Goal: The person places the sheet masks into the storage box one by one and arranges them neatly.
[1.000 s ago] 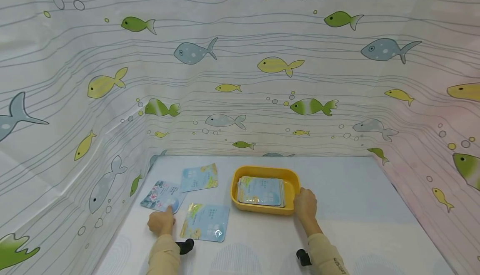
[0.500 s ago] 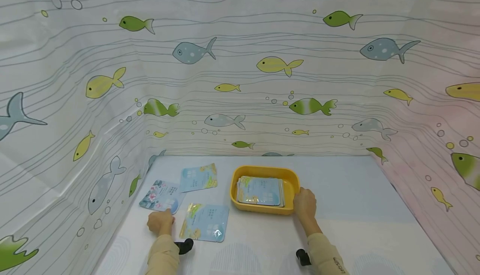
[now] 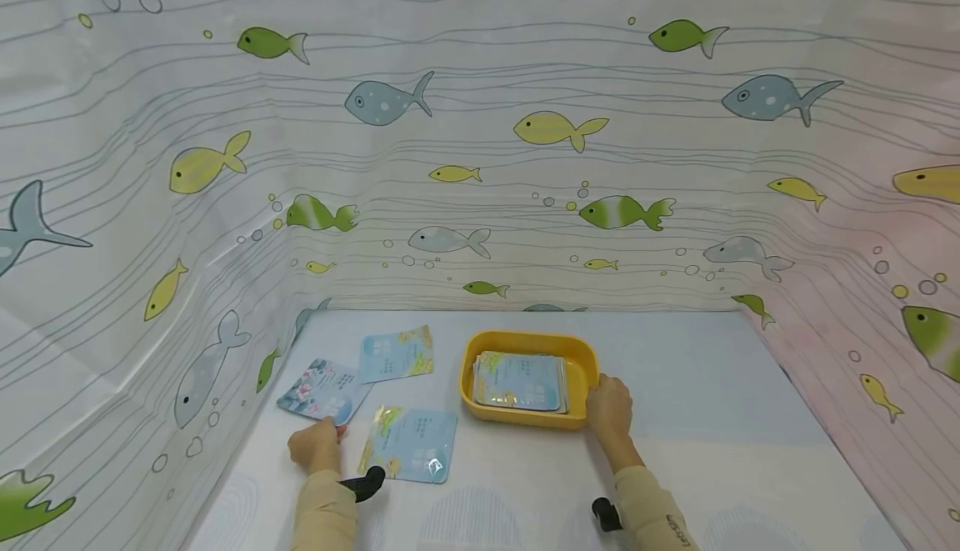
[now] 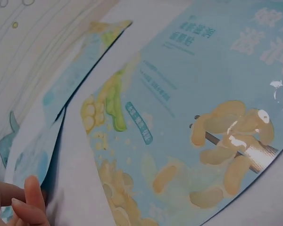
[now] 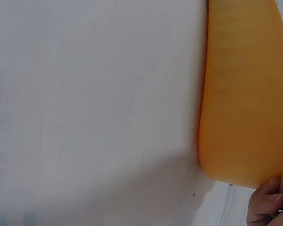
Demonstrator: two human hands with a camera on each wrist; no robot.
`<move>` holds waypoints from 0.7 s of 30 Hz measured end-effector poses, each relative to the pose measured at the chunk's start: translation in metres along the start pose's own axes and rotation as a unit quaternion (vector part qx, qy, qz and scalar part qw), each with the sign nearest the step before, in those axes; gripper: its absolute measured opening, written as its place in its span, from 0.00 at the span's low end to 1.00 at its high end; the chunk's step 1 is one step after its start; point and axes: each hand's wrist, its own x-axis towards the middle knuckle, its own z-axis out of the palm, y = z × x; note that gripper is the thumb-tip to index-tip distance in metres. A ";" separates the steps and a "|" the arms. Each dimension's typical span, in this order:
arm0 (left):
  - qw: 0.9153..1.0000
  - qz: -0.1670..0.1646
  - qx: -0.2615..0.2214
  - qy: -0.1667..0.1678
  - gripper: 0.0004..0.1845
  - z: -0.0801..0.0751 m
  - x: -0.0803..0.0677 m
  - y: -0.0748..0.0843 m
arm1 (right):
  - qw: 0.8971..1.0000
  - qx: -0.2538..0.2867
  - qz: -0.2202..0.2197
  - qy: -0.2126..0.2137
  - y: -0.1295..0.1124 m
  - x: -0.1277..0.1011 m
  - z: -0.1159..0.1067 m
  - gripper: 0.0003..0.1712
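Three glossy flat packets lie on the white table (image 3: 697,418): one (image 3: 397,353) at 11 o'clock, one (image 3: 411,444) near. The left hand (image 3: 315,446) pinches the flowered packet (image 3: 324,391) by its near edge. The right hand (image 3: 611,408) grips the yellow plastic tray (image 3: 583,374), holding stacked packets (image 3: 519,381), at its 3 o'clock side.

The shallow plastic tray (image 3: 585,366) was yellow; the flat foil sachets (image 3: 411,444) were pale blue with yellow-green prints; the fabric backdrop (image 3: 480,159) bore green, yellow and grey-blue fish.
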 end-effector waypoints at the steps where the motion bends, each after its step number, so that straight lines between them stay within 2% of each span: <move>1: 0.999 -0.013 -0.030 -0.008 0.20 -0.001 0.000 0.000 | 1.000 0.000 0.000 0.000 0.000 0.000 0.000 0.08; 3: 0.996 -0.038 -0.079 -0.021 0.19 -0.002 0.001 0.000 | 1.000 -0.001 -0.002 0.000 0.000 0.000 -0.001 0.08; 6: 0.991 -0.060 -0.115 -0.027 0.16 -0.002 0.003 -0.001 | 1.000 -0.003 -0.003 0.000 0.000 0.000 -0.001 0.09; 10: 0.988 -0.078 -0.129 -0.037 0.11 -0.001 0.007 -0.001 | 1.000 -0.001 -0.005 0.001 -0.001 0.000 -0.002 0.09; 15: 0.986 -0.097 -0.125 -0.056 0.08 -0.002 0.011 0.001 | 1.000 -0.001 -0.004 0.003 -0.001 0.000 -0.003 0.09; 21: 0.986 -0.092 -0.115 -0.073 0.04 -0.003 0.008 0.008 | 1.000 0.002 -0.002 -0.005 -0.001 0.000 -0.004 0.10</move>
